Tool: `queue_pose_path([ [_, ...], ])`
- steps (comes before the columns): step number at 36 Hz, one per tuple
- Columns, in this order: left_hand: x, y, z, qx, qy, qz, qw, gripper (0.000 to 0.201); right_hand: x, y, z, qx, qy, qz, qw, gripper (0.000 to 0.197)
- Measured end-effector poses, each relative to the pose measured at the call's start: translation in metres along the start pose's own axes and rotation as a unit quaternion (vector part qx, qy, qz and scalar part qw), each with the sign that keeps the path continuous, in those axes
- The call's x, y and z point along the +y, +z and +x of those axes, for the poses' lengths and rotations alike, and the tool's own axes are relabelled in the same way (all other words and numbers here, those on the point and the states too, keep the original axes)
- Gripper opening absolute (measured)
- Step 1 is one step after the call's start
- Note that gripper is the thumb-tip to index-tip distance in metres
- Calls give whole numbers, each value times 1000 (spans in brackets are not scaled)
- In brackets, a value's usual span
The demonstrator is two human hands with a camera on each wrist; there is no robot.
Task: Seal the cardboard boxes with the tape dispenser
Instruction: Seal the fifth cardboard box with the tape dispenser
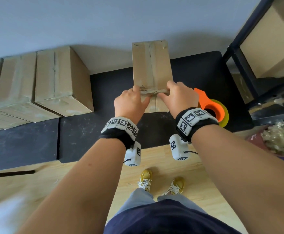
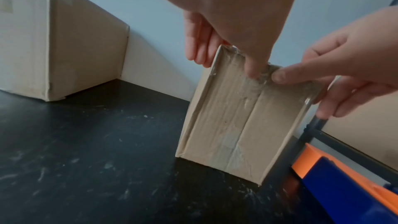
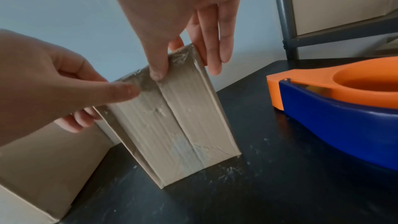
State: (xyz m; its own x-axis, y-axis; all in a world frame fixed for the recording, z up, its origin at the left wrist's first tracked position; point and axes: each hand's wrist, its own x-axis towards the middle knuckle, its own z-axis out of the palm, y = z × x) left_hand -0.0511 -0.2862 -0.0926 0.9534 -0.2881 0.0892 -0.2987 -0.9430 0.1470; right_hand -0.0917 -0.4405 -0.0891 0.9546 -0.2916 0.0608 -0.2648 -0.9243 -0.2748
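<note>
A small upright cardboard box (image 1: 152,65) stands on the black table (image 1: 95,132), with clear tape along its centre seam. My left hand (image 1: 132,101) and right hand (image 1: 178,97) meet at its near top edge. In the left wrist view my left thumb presses the crinkled tape on the box (image 2: 237,125) while my straight fingers (image 2: 198,48) lie along its left side. In the right wrist view my right thumb presses the same tape on the box (image 3: 172,125), fingers (image 3: 215,48) down its right side. The orange and blue tape dispenser (image 1: 212,108) (image 3: 344,108) lies unheld just right of the box.
Several larger taped cardboard boxes (image 1: 62,78) stand in a row on the table at the left, against the wall. A dark metal shelf frame (image 1: 239,53) holding a big box (image 1: 272,39) rises at the right. A bag of shredded paper (image 1: 281,139) sits on the floor below it.
</note>
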Motion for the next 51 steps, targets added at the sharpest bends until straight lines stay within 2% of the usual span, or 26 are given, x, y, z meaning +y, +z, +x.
queue_pose_path([
  [4,-1,0,1,-1,3,-23,1000,45,2,-2,5,-16,4,39,999,33],
  [7,-2,2,0,6,-4,-52,999,42,13,0,0,-17,10,117,993,26],
  [12,-8,5,-2,22,9,-97,995,38,27,2,-10,-12,10,210,977,35],
  [19,-13,7,-14,56,18,-141,988,31,27,3,-3,-1,2,213,977,29],
  [25,-10,3,-8,54,11,-145,988,20,27,3,-2,17,3,219,976,26],
  [33,-10,4,-10,59,6,-143,988,21,25,-5,-5,-4,12,216,976,29],
  [37,-8,1,-11,45,-19,-125,991,29,23,-7,-14,-24,17,209,978,33],
  [40,1,-2,-8,56,-50,-79,994,23,25,-12,-19,-46,14,231,972,36],
  [43,16,-5,2,76,-58,-75,993,19,32,-20,-26,-1,31,247,968,34],
  [45,31,-8,12,69,-47,-99,992,19,39,-24,-31,74,63,244,965,34],
  [47,50,-8,21,33,-13,-105,994,24,49,-28,-36,112,105,234,960,34],
  [49,71,-3,29,-20,39,-70,997,34,61,-28,-40,96,152,213,960,35],
  [51,89,1,34,-66,48,-71,994,48,73,-28,-41,60,190,182,963,37],
])
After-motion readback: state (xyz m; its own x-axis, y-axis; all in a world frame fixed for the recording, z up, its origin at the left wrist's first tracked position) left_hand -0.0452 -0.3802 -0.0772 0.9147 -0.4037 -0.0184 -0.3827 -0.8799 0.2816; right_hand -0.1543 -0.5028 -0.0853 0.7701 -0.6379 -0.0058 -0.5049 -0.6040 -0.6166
